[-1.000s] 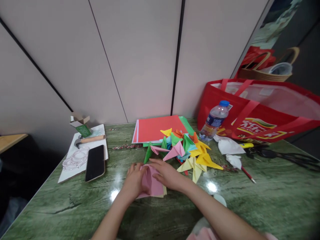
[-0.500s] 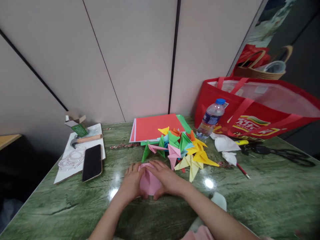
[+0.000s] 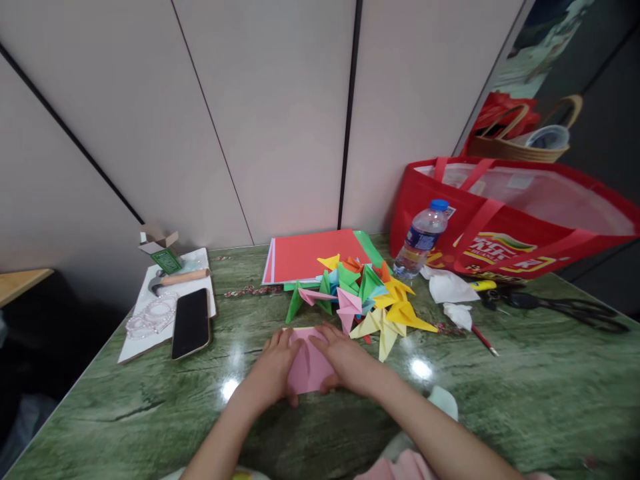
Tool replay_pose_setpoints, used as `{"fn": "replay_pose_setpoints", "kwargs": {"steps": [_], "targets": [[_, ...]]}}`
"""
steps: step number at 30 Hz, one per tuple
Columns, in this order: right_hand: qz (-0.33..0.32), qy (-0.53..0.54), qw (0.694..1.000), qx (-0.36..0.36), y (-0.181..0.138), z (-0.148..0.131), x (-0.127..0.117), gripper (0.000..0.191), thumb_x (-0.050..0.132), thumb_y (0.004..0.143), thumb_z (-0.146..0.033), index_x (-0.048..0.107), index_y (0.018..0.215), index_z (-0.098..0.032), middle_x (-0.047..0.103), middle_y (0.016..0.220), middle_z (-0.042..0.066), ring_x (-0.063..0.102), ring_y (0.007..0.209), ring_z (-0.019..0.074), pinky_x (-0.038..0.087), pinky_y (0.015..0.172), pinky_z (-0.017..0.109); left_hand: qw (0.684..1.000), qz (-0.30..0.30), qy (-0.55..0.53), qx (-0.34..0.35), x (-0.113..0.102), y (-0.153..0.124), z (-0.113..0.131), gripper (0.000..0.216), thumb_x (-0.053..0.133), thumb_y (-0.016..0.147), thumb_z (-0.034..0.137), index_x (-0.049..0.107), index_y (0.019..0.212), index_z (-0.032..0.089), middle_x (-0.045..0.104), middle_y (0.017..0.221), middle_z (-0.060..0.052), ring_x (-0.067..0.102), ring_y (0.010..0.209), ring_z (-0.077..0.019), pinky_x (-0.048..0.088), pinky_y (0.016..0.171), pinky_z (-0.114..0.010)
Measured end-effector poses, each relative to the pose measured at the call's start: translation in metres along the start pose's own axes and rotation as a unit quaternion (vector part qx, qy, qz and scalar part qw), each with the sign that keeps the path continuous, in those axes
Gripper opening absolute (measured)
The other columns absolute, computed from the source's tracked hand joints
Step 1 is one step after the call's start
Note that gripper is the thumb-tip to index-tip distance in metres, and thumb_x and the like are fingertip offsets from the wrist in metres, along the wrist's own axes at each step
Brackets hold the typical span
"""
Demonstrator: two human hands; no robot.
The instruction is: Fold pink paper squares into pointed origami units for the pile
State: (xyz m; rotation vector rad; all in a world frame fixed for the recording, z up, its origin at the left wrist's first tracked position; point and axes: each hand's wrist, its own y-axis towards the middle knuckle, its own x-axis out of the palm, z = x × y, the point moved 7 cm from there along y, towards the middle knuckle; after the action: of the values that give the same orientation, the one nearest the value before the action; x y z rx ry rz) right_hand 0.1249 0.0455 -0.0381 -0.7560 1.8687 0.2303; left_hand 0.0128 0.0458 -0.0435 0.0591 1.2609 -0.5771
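Note:
A folded sheet of pink paper [image 3: 309,367] is between my two hands, just above or on the green table; I cannot tell if it touches. My left hand [image 3: 277,363] grips its left side, thumb on the front face. On the right side my right hand [image 3: 345,360] does the same, its thumb also on the front. A thin pale yellow edge shows along the paper's top. Right behind my hands lies a pile of folded paper shapes [image 3: 350,293] in green, pink, yellow, orange and blue. The fingers behind the paper are partly hidden.
Behind the pile are stacked coloured sheets [image 3: 315,253]. To the left, a white board [image 3: 143,347] carries a hammer [image 3: 180,280], beads and a small box, with a phone [image 3: 191,325] overlapping it. Rightward stand a water bottle [image 3: 423,240] and red bag [image 3: 525,227]; tissues, scissors [image 3: 565,305] and a pencil [image 3: 484,340] lie nearby.
My thumbs have moved apart, from near the paper's top middle out toward its sides. The paper's upper edge now shows straighter and wider. The view has shifted slightly.

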Motion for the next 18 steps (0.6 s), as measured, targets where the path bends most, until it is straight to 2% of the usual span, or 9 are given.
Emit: {"fn": "replay_pose_setpoints", "kwargs": {"steps": [4,7,10,14,18], "targets": [[-0.003,-0.004,1.0,-0.008,0.001,0.0,-0.002,0.085,0.079,0.052,-0.031,0.044,0.125,-0.005,0.031,0.137,0.025,0.026,0.128,0.036,0.026,0.103,0.043,0.999,0.039,0.001,0.021,-0.005,0.004,0.0,0.075,0.081,0.037,0.018,0.049,0.104,0.018,0.043,0.122,-0.013,0.036,0.115,-0.0311,0.032,0.091,-0.044],[0.0,-0.004,1.0,-0.013,0.001,0.001,-0.003,0.082,0.079,0.053,-0.031,0.046,0.124,-0.006,0.032,0.136,0.024,0.027,0.127,0.0359,0.027,0.102,0.044,0.999,0.044,0.0,0.019,-0.007,0.007,-0.002,0.064,0.081,0.037,0.016,0.05,0.093,0.02,0.045,0.116,-0.008,0.04,0.109,-0.0286,0.034,0.087,-0.042],[0.008,0.0,1.0,-0.024,0.0,0.001,-0.002,0.081,0.079,0.053,-0.032,0.047,0.123,-0.007,0.034,0.135,0.024,0.028,0.126,0.0366,0.029,0.101,0.045,0.998,0.051,-0.002,0.029,-0.009,0.01,-0.004,0.058,0.082,0.039,0.018,0.051,0.088,0.018,0.046,0.111,-0.008,0.041,0.103,-0.0274,0.036,0.084,-0.041],[0.018,-0.001,0.999,-0.031,-0.001,0.003,-0.001,0.079,0.079,0.053,-0.029,0.048,0.122,-0.006,0.034,0.135,0.024,0.028,0.126,0.0365,0.028,0.101,0.045,0.999,0.039,-0.006,0.023,-0.009,0.009,-0.004,0.053,0.08,0.042,0.018,0.053,0.088,0.019,0.045,0.113,-0.008,0.04,0.105,-0.028,0.035,0.086,-0.043],[0.018,0.004,0.999,-0.03,-0.001,0.004,0.0,0.077,0.079,0.054,-0.029,0.048,0.121,-0.007,0.033,0.135,0.023,0.027,0.127,0.0357,0.027,0.102,0.044,0.999,0.016,-0.02,0.046,-0.009,-0.004,0.01,0.053,0.072,0.052,0.011,0.052,0.099,0.022,0.04,0.124,-0.007,0.031,0.119,-0.0286,0.026,0.096,-0.046]]}}
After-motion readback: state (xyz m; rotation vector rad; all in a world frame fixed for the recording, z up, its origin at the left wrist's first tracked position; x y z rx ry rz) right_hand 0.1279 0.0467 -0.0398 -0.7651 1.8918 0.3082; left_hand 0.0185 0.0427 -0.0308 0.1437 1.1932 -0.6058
